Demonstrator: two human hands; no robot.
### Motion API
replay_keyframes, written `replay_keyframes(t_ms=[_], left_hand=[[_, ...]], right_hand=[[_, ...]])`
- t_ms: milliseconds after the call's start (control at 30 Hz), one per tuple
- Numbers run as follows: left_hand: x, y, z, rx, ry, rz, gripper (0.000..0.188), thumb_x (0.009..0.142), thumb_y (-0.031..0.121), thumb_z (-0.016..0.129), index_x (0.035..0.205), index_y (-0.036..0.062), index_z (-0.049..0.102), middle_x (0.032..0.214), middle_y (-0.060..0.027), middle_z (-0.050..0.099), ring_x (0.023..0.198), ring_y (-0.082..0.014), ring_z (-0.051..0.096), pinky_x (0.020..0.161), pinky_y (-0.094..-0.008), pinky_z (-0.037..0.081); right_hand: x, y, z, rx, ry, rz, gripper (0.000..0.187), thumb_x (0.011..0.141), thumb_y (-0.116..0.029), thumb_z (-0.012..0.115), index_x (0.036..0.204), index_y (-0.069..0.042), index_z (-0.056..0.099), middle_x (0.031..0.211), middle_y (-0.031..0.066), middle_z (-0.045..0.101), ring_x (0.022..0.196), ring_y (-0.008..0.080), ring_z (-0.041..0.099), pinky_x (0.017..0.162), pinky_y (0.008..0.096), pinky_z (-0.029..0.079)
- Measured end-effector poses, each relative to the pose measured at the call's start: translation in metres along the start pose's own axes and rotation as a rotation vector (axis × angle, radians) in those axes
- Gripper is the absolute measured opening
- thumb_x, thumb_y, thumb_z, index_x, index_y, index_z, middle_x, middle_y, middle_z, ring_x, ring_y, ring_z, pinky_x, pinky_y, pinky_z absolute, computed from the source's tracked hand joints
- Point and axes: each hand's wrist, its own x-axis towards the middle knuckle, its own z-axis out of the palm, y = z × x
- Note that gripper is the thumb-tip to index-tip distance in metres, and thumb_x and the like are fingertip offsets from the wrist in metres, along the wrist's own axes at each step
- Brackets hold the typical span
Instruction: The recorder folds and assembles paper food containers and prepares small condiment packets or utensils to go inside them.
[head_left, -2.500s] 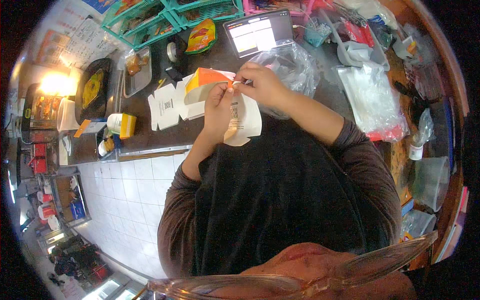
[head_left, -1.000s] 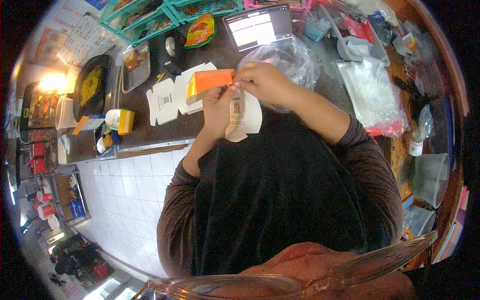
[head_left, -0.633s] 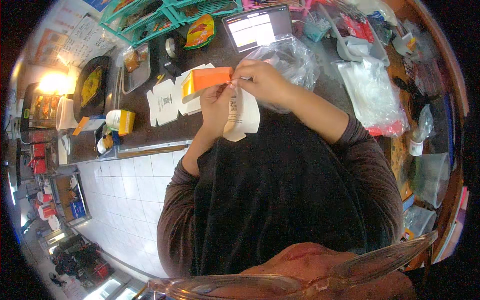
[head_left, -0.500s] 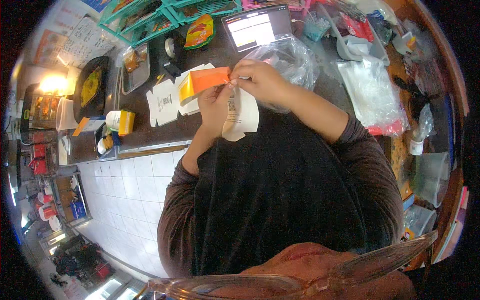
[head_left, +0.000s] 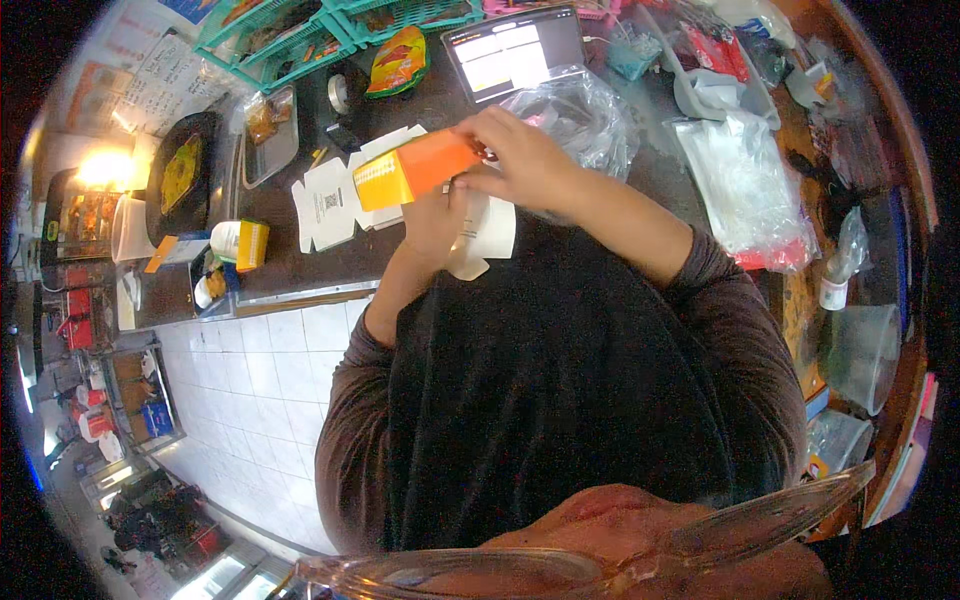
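Observation:
An orange and yellow carton [head_left: 425,168], squared out into a box shape, is held up over the table's edge. From below, my left hand [head_left: 432,232] grips it, its fingers mostly hidden beneath the carton. My right hand [head_left: 525,160] curves around the carton's right end, fingers on top and thumb lower down. A flat white carton blank [head_left: 492,232] with cut flaps lies under my hands at the table's front edge. More unfolded blanks [head_left: 330,205] with small dark print rest just left of the held carton.
A lit tablet [head_left: 505,55] stands behind, beside crumpled clear plastic [head_left: 590,115]. Clear bags [head_left: 745,185] lie right, below a grey bin [head_left: 690,95]. Left are a metal tray [head_left: 270,150] and a white tub in a yellow box [head_left: 243,243]. Teal baskets [head_left: 285,50] line the back.
The carton has gone from flattened to a fuller box shape. My right hand has shifted from a fingertip pinch to a wider hold around its right end.

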Motion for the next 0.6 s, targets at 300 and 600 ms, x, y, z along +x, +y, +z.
replay_keyframes(t_ms=[300,600], left_hand=[[-0.010,-0.013,0.010,0.450,-0.049,0.347,0.027,0.081,0.014,0.053,0.106,0.0029,0.052,0.099,-0.0142,0.055,0.089,-0.0312,0.054,0.077,-0.0388,0.043],[0.004,0.006,0.014,0.001,-0.043,0.047,0.024,0.082,0.017,0.051,0.098,0.0006,0.054,0.088,-0.0166,0.057,0.085,-0.0334,0.054,0.073,-0.0412,0.042]], right_hand=[[0.000,0.012,-0.009,-0.030,-0.157,-0.068,0.054,0.068,-0.011,0.064,0.118,-0.009,0.046,0.118,0.0099,0.049,0.103,0.0261,0.051,0.084,0.0333,0.045],[-0.005,0.004,-0.011,-0.260,-0.171,-0.005,0.047,0.068,-0.016,0.063,0.113,-0.008,0.049,0.108,0.0099,0.053,0.096,0.0260,0.054,0.076,0.0347,0.046]])
